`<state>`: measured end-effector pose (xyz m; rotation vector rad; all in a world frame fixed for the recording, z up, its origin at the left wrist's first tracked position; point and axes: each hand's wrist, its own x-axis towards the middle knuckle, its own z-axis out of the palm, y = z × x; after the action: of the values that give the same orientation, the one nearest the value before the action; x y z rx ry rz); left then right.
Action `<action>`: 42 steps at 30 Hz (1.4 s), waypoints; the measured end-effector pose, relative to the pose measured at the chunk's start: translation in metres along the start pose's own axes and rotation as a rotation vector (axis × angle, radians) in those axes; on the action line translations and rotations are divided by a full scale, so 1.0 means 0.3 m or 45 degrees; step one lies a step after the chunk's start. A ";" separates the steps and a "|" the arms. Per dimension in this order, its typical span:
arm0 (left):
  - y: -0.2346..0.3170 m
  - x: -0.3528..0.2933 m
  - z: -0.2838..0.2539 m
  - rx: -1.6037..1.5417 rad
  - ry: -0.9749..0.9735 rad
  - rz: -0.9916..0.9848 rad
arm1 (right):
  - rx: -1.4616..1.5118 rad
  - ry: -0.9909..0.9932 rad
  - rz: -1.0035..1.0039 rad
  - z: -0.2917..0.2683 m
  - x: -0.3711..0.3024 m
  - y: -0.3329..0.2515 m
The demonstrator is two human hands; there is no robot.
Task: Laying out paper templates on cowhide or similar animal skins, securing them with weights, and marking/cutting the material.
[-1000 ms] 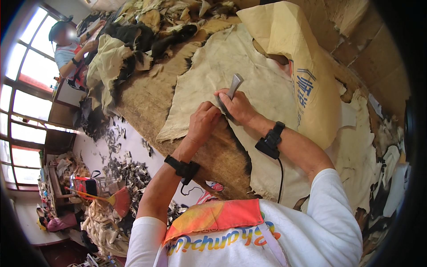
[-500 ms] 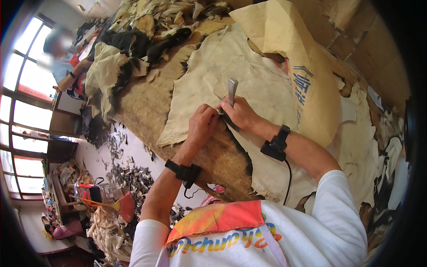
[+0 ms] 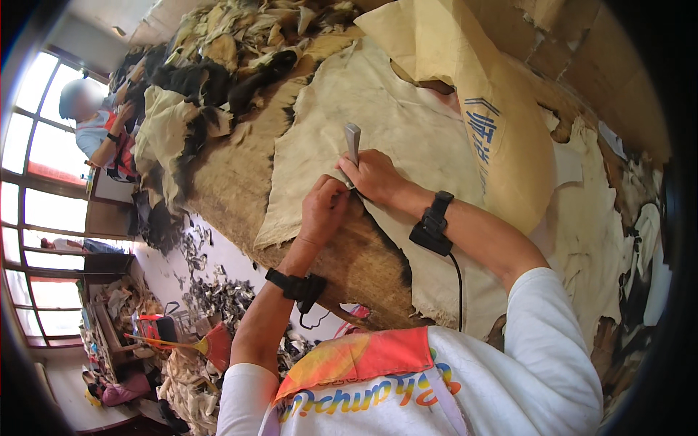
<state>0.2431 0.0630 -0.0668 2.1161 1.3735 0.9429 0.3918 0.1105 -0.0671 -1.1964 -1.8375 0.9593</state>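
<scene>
My right hand (image 3: pixel 376 177) is closed around a knife (image 3: pixel 352 139); its flat silver metal handle stands up out of my fist, and the blade is mostly hidden below the hand. Close beside it, my left hand (image 3: pixel 323 211) pinches the dark-fringed edge of a pale cream hide (image 3: pixel 356 94). The fingertips of both hands nearly meet at that edge. Under the pale hide lies a brown, coarser hide (image 3: pixel 356 265), showing below my hands and to their left.
A yellow paper sack (image 3: pixel 502 138) lies over the hide at right. Hide scraps (image 3: pixel 240 36) are heaped at the far side. Another person (image 3: pixel 98 123) works at far left. A red broom (image 3: pixel 216 345) and scattered dark offcuts (image 3: pixel 214 291) are on the floor.
My right hand and the knife have shifted left and slightly away from me along the hide's edge. My left hand has moved a little left, still pinching.
</scene>
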 end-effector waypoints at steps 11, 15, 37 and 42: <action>-0.036 -0.006 -0.014 -0.368 -0.002 -0.445 | -0.044 -0.192 0.061 -0.022 0.002 0.008; -0.034 -0.017 -0.023 -0.512 -0.049 -0.448 | -0.031 -0.149 0.027 -0.006 0.019 0.016; -0.059 0.010 -0.144 -1.231 -0.181 -0.491 | -0.108 -0.133 -0.070 0.084 0.189 0.034; -0.086 0.015 -0.169 -1.391 -0.190 -0.471 | -0.208 -0.101 -0.078 0.101 0.218 -0.006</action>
<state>0.1909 0.0777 -0.0490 1.0400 0.8040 1.0097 0.3452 0.1654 -0.0679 -1.2057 -2.0360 0.8466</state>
